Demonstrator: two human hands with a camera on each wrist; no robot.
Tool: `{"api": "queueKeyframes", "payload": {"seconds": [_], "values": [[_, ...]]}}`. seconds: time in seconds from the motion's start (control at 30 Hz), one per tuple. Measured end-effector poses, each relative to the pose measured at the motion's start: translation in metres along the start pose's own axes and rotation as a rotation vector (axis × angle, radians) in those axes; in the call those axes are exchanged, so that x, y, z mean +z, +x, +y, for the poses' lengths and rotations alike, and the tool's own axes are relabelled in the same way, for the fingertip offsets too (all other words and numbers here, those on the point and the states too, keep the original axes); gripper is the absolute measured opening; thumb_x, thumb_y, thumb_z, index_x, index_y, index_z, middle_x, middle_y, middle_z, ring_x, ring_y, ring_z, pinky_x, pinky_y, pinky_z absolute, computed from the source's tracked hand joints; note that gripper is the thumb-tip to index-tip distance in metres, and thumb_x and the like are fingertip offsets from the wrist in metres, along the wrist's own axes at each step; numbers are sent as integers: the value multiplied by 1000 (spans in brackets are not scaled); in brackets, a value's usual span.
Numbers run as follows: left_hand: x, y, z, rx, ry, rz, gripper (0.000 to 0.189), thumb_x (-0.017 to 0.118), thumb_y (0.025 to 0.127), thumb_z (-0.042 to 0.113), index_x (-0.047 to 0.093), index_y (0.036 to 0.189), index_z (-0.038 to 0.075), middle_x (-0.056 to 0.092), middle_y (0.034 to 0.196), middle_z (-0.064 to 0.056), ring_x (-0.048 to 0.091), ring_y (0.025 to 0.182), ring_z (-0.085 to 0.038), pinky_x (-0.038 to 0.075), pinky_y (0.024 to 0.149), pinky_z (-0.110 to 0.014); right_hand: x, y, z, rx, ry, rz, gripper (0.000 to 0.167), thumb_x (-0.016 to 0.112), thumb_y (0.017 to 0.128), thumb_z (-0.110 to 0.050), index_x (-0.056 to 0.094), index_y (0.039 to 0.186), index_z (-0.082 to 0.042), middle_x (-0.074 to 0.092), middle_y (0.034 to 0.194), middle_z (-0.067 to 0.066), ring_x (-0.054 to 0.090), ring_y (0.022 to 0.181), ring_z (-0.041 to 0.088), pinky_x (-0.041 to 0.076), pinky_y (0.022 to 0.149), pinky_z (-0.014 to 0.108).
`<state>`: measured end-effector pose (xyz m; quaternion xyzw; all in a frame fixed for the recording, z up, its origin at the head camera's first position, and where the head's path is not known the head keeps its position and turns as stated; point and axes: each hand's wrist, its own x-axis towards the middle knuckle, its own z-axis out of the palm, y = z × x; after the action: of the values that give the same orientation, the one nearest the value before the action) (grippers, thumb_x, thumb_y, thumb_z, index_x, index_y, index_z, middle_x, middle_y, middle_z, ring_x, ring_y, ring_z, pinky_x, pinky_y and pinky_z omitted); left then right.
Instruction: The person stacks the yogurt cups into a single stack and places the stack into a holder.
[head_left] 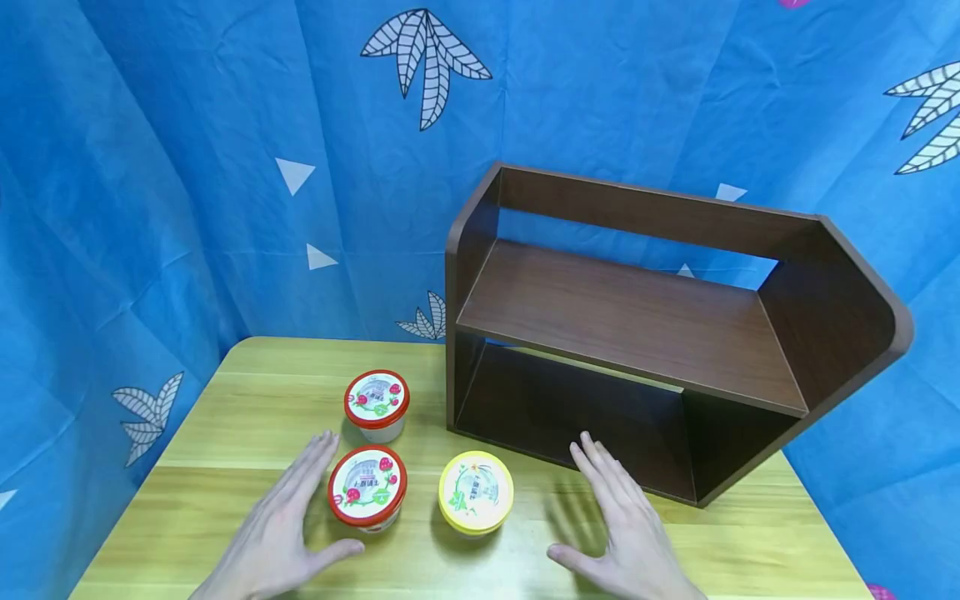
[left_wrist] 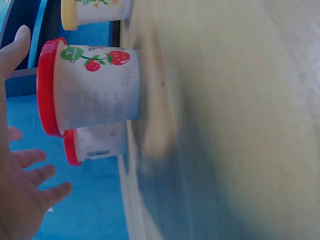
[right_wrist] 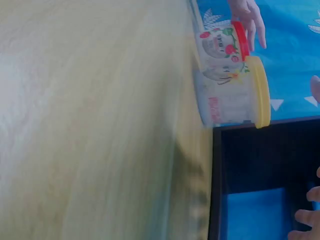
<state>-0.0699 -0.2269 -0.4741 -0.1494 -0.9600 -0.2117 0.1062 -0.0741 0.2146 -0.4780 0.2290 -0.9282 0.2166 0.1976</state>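
Note:
My left hand (head_left: pixel 281 521) is spread beside the nearer red-lidded cup (head_left: pixel 367 487), its thumb and fingers apart around the cup's left side and holding nothing. In the left wrist view that cup (left_wrist: pixel 95 87) shows strawberries printed on its white side. Just behind it stands another red-lidded cup (head_left: pixel 377 404). A yellow-lidded cup (head_left: pixel 476 493) stands upright between my two hands. To the right of it, my right hand (head_left: pixel 626 533) hovers over the table with fingers spread and nothing in its grasp, its fingertips in front of the shelf.
A dark brown two-level wooden shelf (head_left: pixel 637 321) stands angled at the back right of the light wooden table (head_left: pixel 217 467). Behind the table hangs a blue curtain (head_left: pixel 225 167) with leaf and triangle prints.

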Motion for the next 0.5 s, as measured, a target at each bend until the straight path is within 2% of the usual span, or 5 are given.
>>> {"api": "queueKeyframes", "payload": {"seconds": [0.1, 0.17, 0.23, 0.37, 0.5], "values": [[2, 0, -3, -28, -58, -15, 132, 89, 70, 68, 12, 171, 30, 30, 175, -10, 41, 153, -42, 48, 111, -68, 5, 1, -1, 2, 62, 7, 118, 89, 71, -62, 34, 165, -15, 38, 171, 10, 19, 163, 2, 32, 131, 35], [4, 0, -5, -53, -96, -23, 131, 90, 70, 66, 13, 170, 32, 34, 173, -14, 44, 150, -45, 49, 109, -70, 7, 2, -2, 3, 120, 5, 115, 87, 74, -62, 35, 165, -16, 40, 170, 12, 25, 161, 3, 49, 116, 58], [5, 0, -8, -72, -127, -24, 129, 91, 70, 64, 16, 170, 34, 39, 169, -17, 48, 147, -48, 50, 107, -72, 10, 3, -3, 2, 179, -1, 112, 87, 76, -59, 34, 166, -18, 40, 170, 13, 31, 159, 5, 55, 94, 73], [7, 0, -11, -112, -186, -39, 122, 92, 72, 61, 23, 168, 32, 46, 164, -20, 53, 142, -49, 51, 105, -73, 15, 3, -4, 31, 251, -43, 110, 90, 77, -50, 32, 166, -23, 40, 170, 11, 42, 155, 17, 58, 90, 70], [9, 1, -13, -142, -260, -59, 117, 91, 74, 59, 30, 166, 23, 46, 165, -16, 57, 139, -45, 53, 106, -67, 21, 4, -4, 77, 284, -104, 110, 91, 77, -43, 30, 167, -27, 41, 170, 7, 47, 152, 23, 59, 95, 64]]}}
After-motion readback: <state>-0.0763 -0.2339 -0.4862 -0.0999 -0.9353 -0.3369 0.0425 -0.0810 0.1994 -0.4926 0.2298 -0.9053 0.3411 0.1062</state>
